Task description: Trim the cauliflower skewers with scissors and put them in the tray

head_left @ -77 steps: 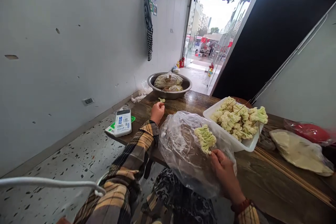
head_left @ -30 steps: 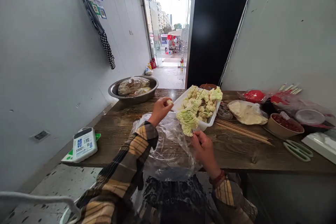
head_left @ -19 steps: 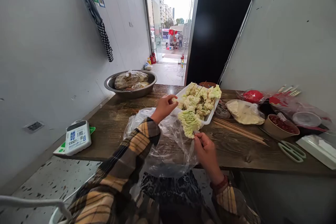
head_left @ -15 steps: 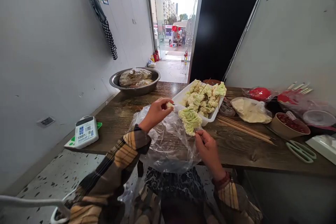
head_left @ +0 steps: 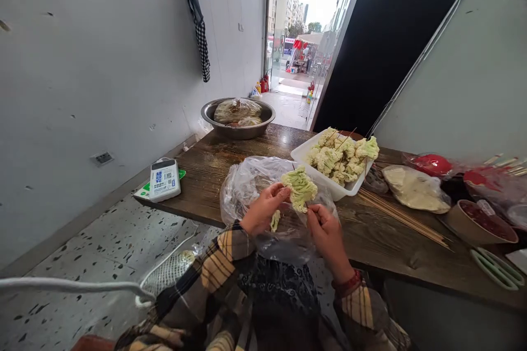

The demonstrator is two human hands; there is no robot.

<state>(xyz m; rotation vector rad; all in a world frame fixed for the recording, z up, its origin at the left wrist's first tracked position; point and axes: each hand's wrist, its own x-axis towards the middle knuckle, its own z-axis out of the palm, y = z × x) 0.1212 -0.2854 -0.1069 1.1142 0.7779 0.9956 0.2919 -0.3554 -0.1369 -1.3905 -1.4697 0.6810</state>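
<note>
My right hand (head_left: pixel 326 233) is closed on the lower end of a thin wooden skewer (head_left: pixel 307 206), which runs up through flattened cauliflower florets (head_left: pixel 302 187); its tip pokes out at the top. My left hand (head_left: pixel 265 209) pinches the left edge of these florets between thumb and fingers. Just below the left hand is a small cauliflower piece (head_left: pixel 275 220); whether the fingers hold it or it rests on the bag, I cannot tell. Beneath both hands spreads a crumpled clear plastic bag (head_left: pixel 239 189). Beyond my right hand stands a white tray (head_left: pixel 302 153) heaped with skewered cauliflower (head_left: pixel 340 156).
Loose skewers (head_left: pixel 405 218) lie right of the tray, near a bag of pale sheets (head_left: pixel 415 186), a bowl of red sauce (head_left: pixel 463 225) and green-handled scissors (head_left: pixel 496 269). A metal basin (head_left: pixel 239 130) holds bagged food at the back left. A white boxy device (head_left: pixel 164 180) sits at the table's left edge.
My left hand has come down and right, from above the bag to the skewered cauliflower. My right hand keeps its hold on the skewer. The view has turned left.
</note>
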